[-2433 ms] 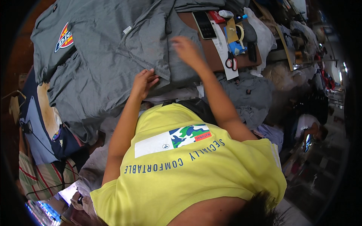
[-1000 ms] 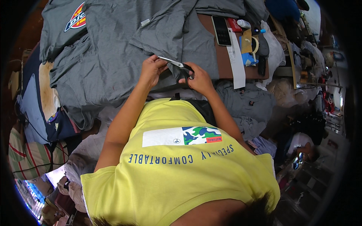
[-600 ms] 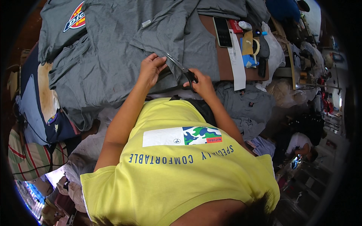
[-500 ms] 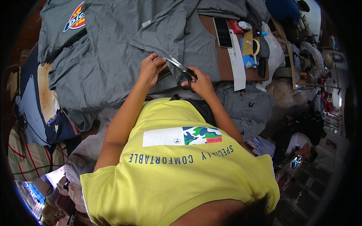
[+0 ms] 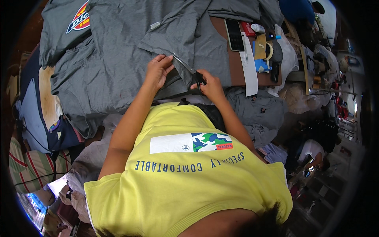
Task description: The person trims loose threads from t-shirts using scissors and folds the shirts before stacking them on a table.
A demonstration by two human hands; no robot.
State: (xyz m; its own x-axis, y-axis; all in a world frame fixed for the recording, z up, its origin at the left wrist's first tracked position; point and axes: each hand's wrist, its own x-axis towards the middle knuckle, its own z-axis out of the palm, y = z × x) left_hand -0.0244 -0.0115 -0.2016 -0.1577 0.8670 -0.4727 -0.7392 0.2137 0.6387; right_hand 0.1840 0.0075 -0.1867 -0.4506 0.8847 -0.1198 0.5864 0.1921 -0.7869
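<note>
Black-handled scissors [image 5: 184, 64] are in my right hand [image 5: 211, 86], whose fingers are wrapped round the handles. Their blades point up and left and look closed, with the tip at the fingertips of my left hand [image 5: 158, 73]. That hand is closed in a pinch at the edge of a grey T-shirt [image 5: 173, 37]; any thread between the fingers is too small to see. A small white label [image 5: 155, 25] shows on the grey cloth beyond my hands. Farther left lies another grey garment with a printed badge [image 5: 80, 17].
Right of the cloth, a brown board [image 5: 237, 71] carries a phone [image 5: 234, 34], a white paper strip [image 5: 248, 67], a tape roll [image 5: 269, 51] and a small white bottle [image 5: 257, 27]. Grey garments [image 5: 256, 110] are heaped below it. Another person [image 5: 314, 152] sits at the far right.
The scissor blades, slightly apart before, have come together. Their tip has shifted a little up and left at my left fingertips. My left hand stays in nearly the same place.
</note>
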